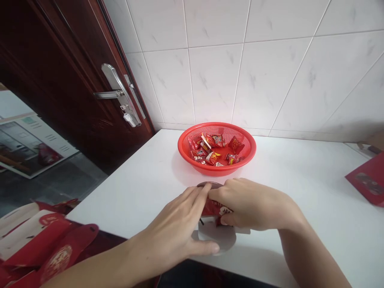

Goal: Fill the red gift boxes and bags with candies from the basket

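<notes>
Near the front edge of the white table lies a small container [217, 236] with a pale rounded front and a dark rim at its far end. Across its left side rests my left hand [183, 224], fingers stretched forward and thumb apart. My right hand [244, 204] is curled on the container's right side, its fingers closed around a red printed packet [212, 208]. Just beyond both hands stands a red plastic basket [217, 172] with several red wrapped candies [213, 157] inside. The hands hide much of the container.
A red box [369, 180] with a clear window sits at the table's right edge. Red packages [57, 248] are piled at the lower left, beside the table. Behind are a tiled wall [216, 80] and a dark door [69, 80] with a metal handle.
</notes>
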Tool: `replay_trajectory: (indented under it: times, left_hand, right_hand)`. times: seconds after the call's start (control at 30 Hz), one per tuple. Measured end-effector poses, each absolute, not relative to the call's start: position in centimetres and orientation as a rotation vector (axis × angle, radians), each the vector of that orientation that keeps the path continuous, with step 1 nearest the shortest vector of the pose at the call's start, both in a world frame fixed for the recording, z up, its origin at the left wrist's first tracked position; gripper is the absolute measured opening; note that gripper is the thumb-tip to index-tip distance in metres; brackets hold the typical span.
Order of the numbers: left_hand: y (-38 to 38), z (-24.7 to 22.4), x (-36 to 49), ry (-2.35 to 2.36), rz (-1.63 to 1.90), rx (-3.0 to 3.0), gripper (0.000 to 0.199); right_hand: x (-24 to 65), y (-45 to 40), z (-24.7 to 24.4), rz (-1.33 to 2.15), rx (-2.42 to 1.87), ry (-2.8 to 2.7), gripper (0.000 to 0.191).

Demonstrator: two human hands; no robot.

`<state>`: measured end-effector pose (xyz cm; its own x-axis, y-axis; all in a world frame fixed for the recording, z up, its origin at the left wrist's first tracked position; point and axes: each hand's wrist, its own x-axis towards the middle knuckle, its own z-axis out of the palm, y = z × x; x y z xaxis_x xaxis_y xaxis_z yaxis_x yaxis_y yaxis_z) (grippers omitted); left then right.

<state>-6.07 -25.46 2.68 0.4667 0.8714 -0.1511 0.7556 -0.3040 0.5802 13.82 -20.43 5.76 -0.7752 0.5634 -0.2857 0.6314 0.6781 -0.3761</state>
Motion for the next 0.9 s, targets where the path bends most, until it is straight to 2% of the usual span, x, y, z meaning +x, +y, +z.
replay_trajectory:
  times: [0.13, 0.3, 0.5, 0.63, 0.77, 0.9]
  left_hand:
    - [-25.0, 2.6, -6.2, 1.35, 0.306, 2.116, 0.089]
    - [-24.7, 2.3, -6.5, 1.342, 0.316, 2.145, 0.096]
    - [-24.5, 2.6, -6.5, 1.344, 0.274, 2.165, 0.09]
    - [-24.4, 2.7, -6.4, 1.338, 0.263, 2.177, 0.089]
    - [-24.2, 2.4, -6.4, 1.322, 0.256, 2.196, 0.095]
    - [-24.2, 2.2, -6.6, 1.304, 0.243, 2.212, 0.099]
  right_hand:
    - [12.9, -20.3, 4.3, -0.684, 0.939, 2.861, 0.008]
    - [12.7, -19.9, 3.5, -0.64, 0.965, 2.883, 0.015]
    - [13.0, -20.0, 4.1, -0.617, 0.89, 2.836, 0.019]
    - [12.3, -20.3, 4.3, -0.659, 0.769, 2.752, 0.014]
    - [10.6, -20.7, 3.8, -0.605, 0.848, 2.654, 0.012]
    - [9.7, -21.0, 3.1, -0.606, 0.991, 2.564, 0.021]
